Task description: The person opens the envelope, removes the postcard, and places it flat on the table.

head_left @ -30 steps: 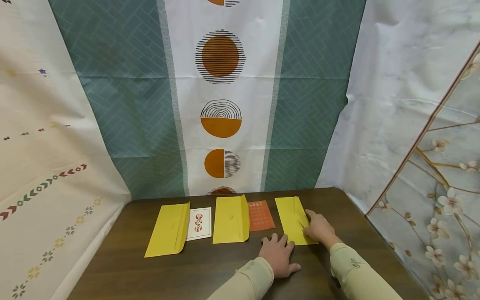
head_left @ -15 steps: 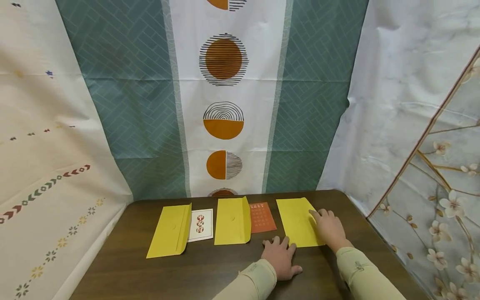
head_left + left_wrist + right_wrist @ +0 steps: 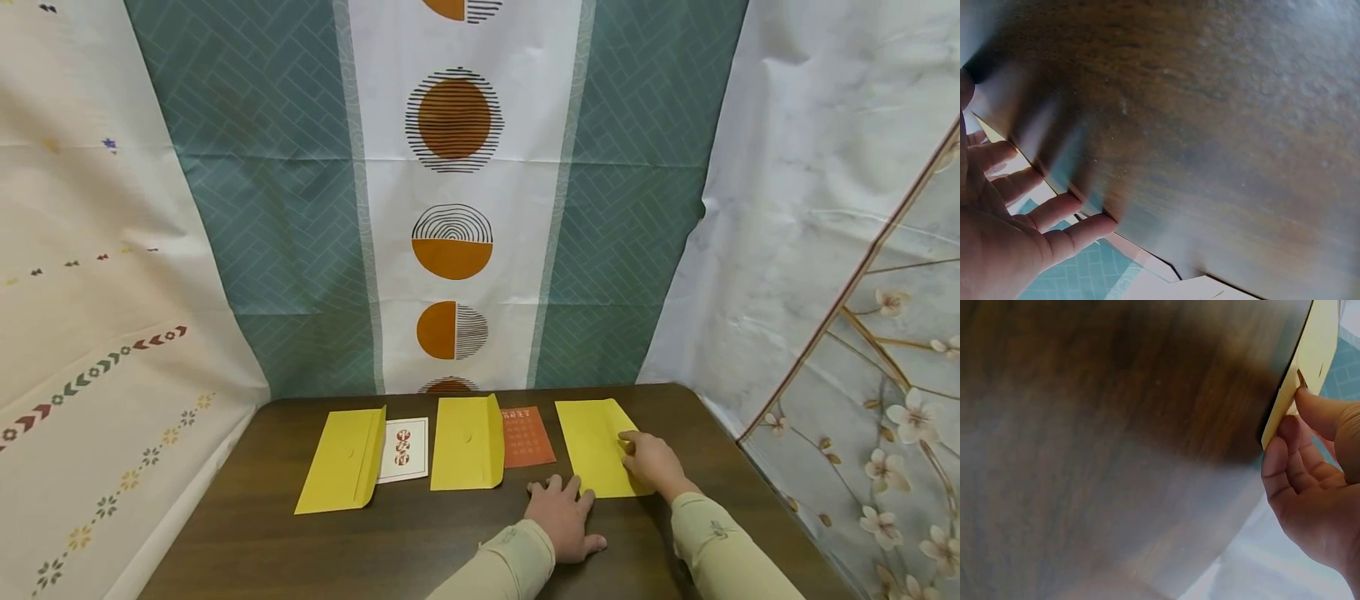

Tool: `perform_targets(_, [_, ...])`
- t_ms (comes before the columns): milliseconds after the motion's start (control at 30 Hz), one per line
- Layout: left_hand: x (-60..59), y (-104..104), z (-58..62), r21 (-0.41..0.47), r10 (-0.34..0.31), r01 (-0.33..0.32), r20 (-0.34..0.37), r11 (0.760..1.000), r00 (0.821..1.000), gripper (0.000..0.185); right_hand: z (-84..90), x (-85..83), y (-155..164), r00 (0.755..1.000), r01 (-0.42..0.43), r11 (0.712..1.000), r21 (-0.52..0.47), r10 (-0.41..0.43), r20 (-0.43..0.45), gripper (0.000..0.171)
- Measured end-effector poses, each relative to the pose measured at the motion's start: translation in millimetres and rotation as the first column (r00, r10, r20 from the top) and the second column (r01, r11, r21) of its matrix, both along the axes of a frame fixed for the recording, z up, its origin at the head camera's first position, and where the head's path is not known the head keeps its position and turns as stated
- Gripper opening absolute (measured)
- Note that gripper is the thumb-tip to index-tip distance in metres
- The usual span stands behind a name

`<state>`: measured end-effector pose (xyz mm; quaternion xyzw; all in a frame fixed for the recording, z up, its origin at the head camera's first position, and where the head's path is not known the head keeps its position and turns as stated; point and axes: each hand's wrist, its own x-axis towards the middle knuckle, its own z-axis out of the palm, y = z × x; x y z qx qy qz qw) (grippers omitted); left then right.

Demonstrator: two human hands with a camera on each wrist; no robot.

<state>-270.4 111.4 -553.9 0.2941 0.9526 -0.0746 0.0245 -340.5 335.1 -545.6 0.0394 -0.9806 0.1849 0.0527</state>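
A yellow envelope point(image 3: 596, 446) lies at the right of the table, its surface spread wide. My right hand point(image 3: 655, 465) is at its right edge, pinching the paper between thumb and curled fingers. In the right wrist view the thumb point(image 3: 1319, 412) presses by a small slit in the envelope point(image 3: 1316, 350). My left hand point(image 3: 562, 521) rests on the table with its fingers spread, the index fingertip right at the envelope's lower left corner. The left wrist view shows these fingers point(image 3: 1063, 212) straight, with nothing in them.
Left of the hands, two more yellow envelopes point(image 3: 341, 458) point(image 3: 461, 446) lie in a row on the dark wooden table point(image 3: 300, 558). A white card point(image 3: 403, 450) and a red card point(image 3: 527, 437) lie beside them. Patterned cloths point(image 3: 637, 208) hang around the table.
The right envelope's folded flap has opened out to the right, making it look wider. My right hand has moved right and grips its right edge. The left hand stays put.
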Motion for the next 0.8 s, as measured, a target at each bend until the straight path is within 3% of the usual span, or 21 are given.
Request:
perform_targets(233, [2.7, -1.9, 6.5, 0.015, 0.000, 0.000, 0.012, 1.000, 1.000, 0.069, 3.7, -0.4, 3.3, 0.997, 0.025, 0.989, -0.146, -0.013, 0.077, 0.041])
perform_targets(400, [1.6, -1.4, 2.3, 0.016, 0.001, -0.001, 0.013, 1.000, 1.000, 0.069, 8.6, 0.4, -1.2, 0.985, 0.085, 0.965, -0.249, -0.043, 0.168, 0.044])
perform_targets(500, [0.1, 0.0, -1.2, 0.011, 0.002, -0.002, 0.007, 1.000, 1.000, 0.068, 10.7, 2.0, -3.8, 0.978, 0.130, 0.931, -0.341, -0.063, 0.200, 0.046])
perform_targets(700, [-1.5, 2.7, -2.1, -0.002, 0.010, -0.010, 0.012, 1.000, 1.000, 0.067, 11.6, 7.3, -1.9, 0.948, 0.236, 0.791, -0.565, -0.059, 0.313, 0.043])
perform_targets(800, [-0.9, 2.5, -0.7, -0.003, 0.014, -0.014, 0.020, 1.000, 1.000, 0.068, 12.4, 8.7, 0.5, 0.936, 0.257, 0.777, -0.574, -0.054, 0.347, 0.043])
